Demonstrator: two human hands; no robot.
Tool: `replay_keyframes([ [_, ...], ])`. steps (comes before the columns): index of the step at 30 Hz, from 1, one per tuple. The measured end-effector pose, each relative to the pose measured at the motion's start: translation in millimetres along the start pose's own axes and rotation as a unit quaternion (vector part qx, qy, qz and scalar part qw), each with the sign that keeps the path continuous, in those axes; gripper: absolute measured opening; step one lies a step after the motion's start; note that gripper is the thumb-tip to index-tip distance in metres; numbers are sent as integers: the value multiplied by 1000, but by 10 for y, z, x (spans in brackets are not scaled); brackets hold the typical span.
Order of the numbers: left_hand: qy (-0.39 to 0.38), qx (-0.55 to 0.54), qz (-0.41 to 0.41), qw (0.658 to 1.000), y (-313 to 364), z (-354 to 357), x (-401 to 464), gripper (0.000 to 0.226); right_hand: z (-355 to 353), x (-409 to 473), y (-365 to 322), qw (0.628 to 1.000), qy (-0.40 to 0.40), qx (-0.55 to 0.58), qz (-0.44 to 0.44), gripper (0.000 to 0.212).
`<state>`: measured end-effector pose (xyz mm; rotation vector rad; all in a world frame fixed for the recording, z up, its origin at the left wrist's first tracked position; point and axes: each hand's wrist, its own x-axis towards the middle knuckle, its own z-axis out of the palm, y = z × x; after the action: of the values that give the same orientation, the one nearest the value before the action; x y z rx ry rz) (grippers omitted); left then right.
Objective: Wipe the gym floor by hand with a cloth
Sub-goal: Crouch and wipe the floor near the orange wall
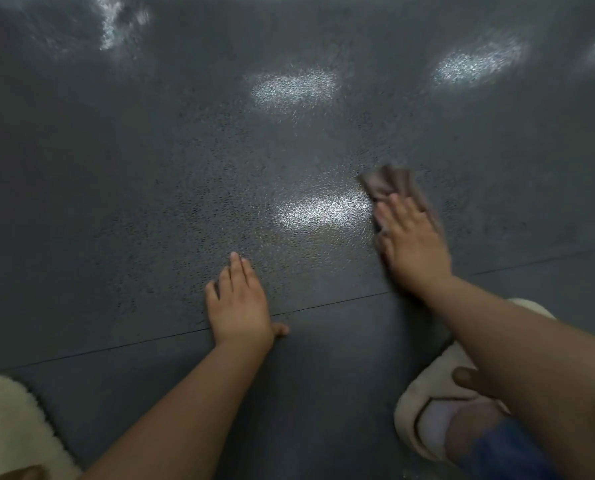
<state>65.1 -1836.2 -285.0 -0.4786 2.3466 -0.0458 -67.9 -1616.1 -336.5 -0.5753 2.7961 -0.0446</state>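
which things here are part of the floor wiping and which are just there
Part of the job:
- cloth, brownish, flat under the right hand
- dark speckled floor
- left hand, flat on the floor, bracing

Just there:
- cream slipper on the right
- fluffy cream slipper on the left
- seam line across the floor
- light reflections
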Motion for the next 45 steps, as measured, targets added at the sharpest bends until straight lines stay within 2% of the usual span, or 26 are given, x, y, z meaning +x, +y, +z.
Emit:
replay_keyframes([
  [3,-5,4,-5,1000,13,-11,1,131,-96,128,106,988,-9,24,156,54],
  [6,-9,11,-8,1000,26,-22,4,132,-93,257,-245,978,-22,67,199,54],
  [8,-9,19,-13,1000,32,-24,6,133,-57,270,-572,988,-39,51,144,55],
  [10,-8,22,-17,1000,49,-37,6,132,3,170,-930,997,-54,31,36,54],
  [13,-9,22,-29,999,84,-64,-6,130,130,-200,-1307,988,-71,21,-133,52],
  [15,-10,25,-40,999,121,-83,-12,128,153,-324,-1270,975,-119,14,-188,51],
  [18,-27,24,-54,998,166,-124,-8,129,120,-217,-925,968,-107,6,-226,53],
  [20,-47,15,-61,997,183,-154,-5,130,6,-95,-653,971,-107,4,-214,64],
  [22,-49,14,-69,996,217,-166,-7,123,-55,-30,-305,985,-88,4,-145,72],
  [24,-26,12,-60,998,288,-156,-28,100,-94,-12,90,997,-50,4,-55,68],
  [26,7,-6,-45,999,399,-128,-63,82,-120,-21,450,998,-34,16,46,55],
  [28,24,-39,-37,998,533,-113,-111,82,-124,-27,614,990,-38,31,130,52],
  [31,28,-92,-18,995,725,-102,-186,86,-103,-15,421,979,-28,76,187,55],
  [34,15,-132,0,991,886,-117,-254,90,-15,-126,53,984,-39,83,151,57],
  [37,14,-166,-3,986,1036,-123,-307,86,88,-441,-266,994,-64,94,-3,54],
  [39,13,-212,-15,977,1142,-139,-349,80,115,-656,-380,979,-113,117,-124,54],
  [41,-5,-270,-39,962,1229,-147,-392,75,125,-740,-362,954,-169,181,-169,52],
  [43,-30,-368,-74,926,1290,-152,-431,79,42,-733,-282,921,-176,319,-136,45],
  [45,-56,-498,-113,858,1337,-176,-479,89,-168,-694,-221,887,-126,439,-68,34],
])
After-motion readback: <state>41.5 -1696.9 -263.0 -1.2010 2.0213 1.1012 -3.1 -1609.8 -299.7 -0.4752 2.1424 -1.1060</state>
